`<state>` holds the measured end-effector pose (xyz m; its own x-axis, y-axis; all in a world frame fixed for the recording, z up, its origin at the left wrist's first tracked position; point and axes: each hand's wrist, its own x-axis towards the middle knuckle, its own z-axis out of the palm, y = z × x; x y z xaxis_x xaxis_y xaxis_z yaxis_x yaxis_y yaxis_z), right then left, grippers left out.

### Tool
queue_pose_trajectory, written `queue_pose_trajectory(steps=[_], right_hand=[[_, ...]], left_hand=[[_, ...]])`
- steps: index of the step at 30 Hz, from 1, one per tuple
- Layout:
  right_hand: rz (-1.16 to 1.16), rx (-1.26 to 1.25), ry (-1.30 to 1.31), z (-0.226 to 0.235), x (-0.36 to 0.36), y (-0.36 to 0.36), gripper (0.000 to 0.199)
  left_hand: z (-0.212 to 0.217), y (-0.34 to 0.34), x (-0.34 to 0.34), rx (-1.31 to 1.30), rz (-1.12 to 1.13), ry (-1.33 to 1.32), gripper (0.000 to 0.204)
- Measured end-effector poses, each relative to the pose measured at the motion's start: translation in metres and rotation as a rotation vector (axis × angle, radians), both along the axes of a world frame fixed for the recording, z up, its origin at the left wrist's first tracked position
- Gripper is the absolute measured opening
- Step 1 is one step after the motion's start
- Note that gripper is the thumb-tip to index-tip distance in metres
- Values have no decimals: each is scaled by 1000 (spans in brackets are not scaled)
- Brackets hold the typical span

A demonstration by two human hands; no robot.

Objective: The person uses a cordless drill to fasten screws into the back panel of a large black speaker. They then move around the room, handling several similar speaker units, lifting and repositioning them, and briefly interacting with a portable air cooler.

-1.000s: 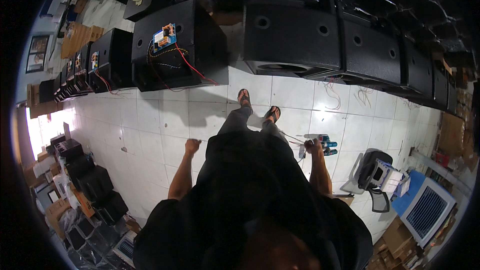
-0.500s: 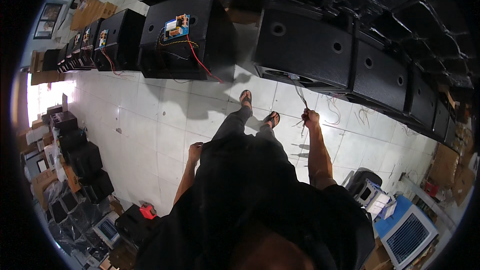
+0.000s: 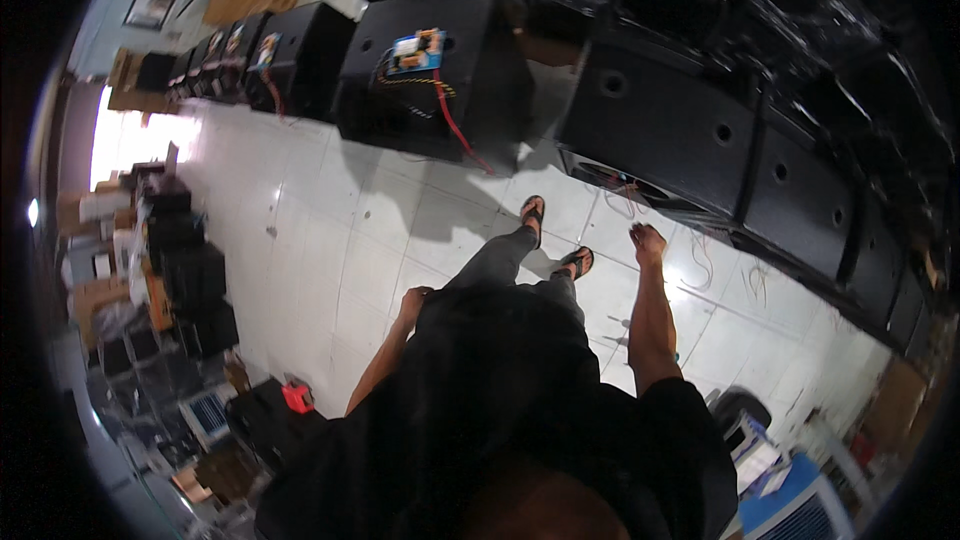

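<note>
My right hand [image 3: 648,242] is held out over the tiled floor, just short of a black speaker cabinet [image 3: 668,100]. Its fingers look loosely apart, and I see no wire in them. Thin reddish wires [image 3: 625,198] hang from the opening in the cabinet's near side. Down by my thigh, my left hand [image 3: 413,304] hangs with loosely extended fingers and nothing visible in it. Left of the gap between cabinets, a blue circuit board [image 3: 417,52] lies on another black cabinet [image 3: 400,115], with a red wire [image 3: 455,122] trailing over its edge.
More cabinets [image 3: 800,180] continue the row to the right, with loose wires [image 3: 703,258] on the floor beside them. Cartons and black boxes [image 3: 195,270] are stacked at the left. A blue and white unit [image 3: 795,500] stands at the lower right.
The grey wires that my right hand held are out of it; the hand has loosened. My view has turned and shifted, so the cabinets appear farther right. My left hand still hangs at my side.
</note>
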<state>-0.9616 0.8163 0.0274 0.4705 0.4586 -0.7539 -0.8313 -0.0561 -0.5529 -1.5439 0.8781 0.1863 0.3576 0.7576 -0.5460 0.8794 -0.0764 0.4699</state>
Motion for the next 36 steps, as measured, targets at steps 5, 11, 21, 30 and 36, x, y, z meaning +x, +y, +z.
queue_pose_trajectory(steps=[5,11,21,30,36], right_hand=[[58,-246,91,-4,-18,-55,31],[61,-396,76,-18,-73,-96,13],[433,-272,-160,55,-240,117,32],[766,-494,-1150,108,-307,286,30],[810,-510,-1121,139,-317,346,60]], left_hand=[[37,6,19,57,-18,-42,30],[13,38,-7,-144,336,74,34],[-30,165,-74,-105,367,-54,42],[-13,335,-146,49,219,-97,41],[25,437,-119,162,270,-248,35]])
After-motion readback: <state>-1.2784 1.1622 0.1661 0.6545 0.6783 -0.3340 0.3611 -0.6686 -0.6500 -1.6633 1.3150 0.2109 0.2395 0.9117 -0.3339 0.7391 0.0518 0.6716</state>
